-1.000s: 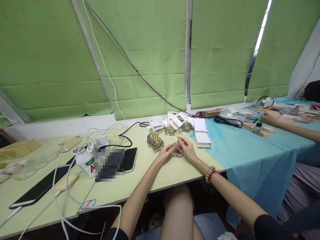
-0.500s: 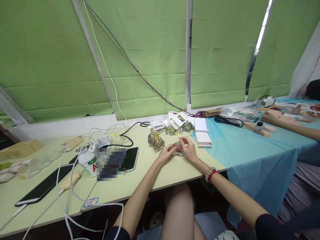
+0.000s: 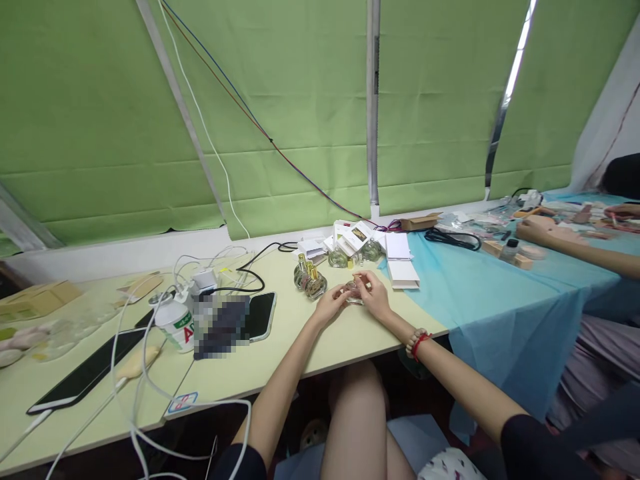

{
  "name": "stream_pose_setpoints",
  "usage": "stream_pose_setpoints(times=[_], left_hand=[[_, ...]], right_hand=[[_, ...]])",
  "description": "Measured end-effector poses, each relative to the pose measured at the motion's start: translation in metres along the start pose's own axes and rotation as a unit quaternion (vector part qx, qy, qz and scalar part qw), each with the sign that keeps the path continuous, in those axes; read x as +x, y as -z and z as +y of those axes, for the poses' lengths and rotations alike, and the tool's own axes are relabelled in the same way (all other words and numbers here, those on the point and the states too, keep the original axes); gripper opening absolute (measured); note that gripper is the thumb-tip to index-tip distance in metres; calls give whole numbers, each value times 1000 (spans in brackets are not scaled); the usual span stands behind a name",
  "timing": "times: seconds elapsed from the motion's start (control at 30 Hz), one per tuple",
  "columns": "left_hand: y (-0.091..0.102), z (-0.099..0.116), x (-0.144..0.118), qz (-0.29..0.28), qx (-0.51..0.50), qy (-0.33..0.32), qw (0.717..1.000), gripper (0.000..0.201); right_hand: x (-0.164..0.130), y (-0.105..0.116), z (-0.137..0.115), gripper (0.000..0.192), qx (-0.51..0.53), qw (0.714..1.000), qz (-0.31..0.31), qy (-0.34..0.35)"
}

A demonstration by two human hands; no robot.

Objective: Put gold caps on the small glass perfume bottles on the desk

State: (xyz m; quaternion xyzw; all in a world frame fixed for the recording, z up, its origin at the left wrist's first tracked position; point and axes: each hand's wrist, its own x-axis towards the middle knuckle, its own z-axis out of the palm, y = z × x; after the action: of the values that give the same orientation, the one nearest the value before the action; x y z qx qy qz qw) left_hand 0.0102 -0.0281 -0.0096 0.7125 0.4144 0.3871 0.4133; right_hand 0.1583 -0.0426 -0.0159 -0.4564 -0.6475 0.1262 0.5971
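Note:
A small glass perfume bottle (image 3: 355,298) with pinkish contents stands on the cream table between my hands. My left hand (image 3: 330,305) grips its left side, fingers closed against the glass. From the right, my right hand (image 3: 375,295) pinches the small gold-coloured top at the bottle's neck; its fingertips partly hide that piece. Just beyond my left hand are several similar bottles (image 3: 315,285) with gold sprayers. Farther back, more glass bottles (image 3: 338,259) sit among white boxes (image 3: 356,237).
Two white cartons (image 3: 403,274) lie beyond my right hand. To my left are a phone (image 3: 261,316), a white bottle (image 3: 175,321), a tablet (image 3: 85,370) and looping white cables. A co-worker's arm (image 3: 575,247) rests over the blue-covered table (image 3: 525,293) at right.
The view has shifted slightly. My right hand has closed in a little over the bottle and covers more of it. My left hand keeps its grip.

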Motion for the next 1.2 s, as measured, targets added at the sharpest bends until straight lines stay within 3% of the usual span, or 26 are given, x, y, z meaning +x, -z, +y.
stream_pose_setpoints(times=[0.2,0.47,0.57,0.63,0.7,0.8,0.97,1.1,1.2], left_hand=[[-3,-6,4,50,22,19,998,52],[-8,5,-5,151,164,-5,975,35],[-14,14,-13,166,329,-36,929,27],[-17,19,-18,162,360,-50,918,23],[-18,21,-20,157,355,-54,920,30],[-15,19,-18,158,315,-69,933,41],[-9,10,-11,129,189,-97,969,29],[-7,7,-8,103,151,-105,977,24],[-6,10,-3,96,196,-127,968,16]], right_hand=[[2,-2,0,35,-30,999,-44,9],[4,-5,10,51,-112,985,-45,-127],[9,-3,15,44,-226,956,-154,-106],[18,0,16,43,-287,926,-235,-66],[31,3,16,44,-314,907,-274,-55],[51,0,18,51,-338,898,-276,-58],[70,-25,25,72,-429,864,-243,-100],[71,-37,35,64,-426,868,-239,-93],[68,-37,41,57,-403,887,-214,-72]])
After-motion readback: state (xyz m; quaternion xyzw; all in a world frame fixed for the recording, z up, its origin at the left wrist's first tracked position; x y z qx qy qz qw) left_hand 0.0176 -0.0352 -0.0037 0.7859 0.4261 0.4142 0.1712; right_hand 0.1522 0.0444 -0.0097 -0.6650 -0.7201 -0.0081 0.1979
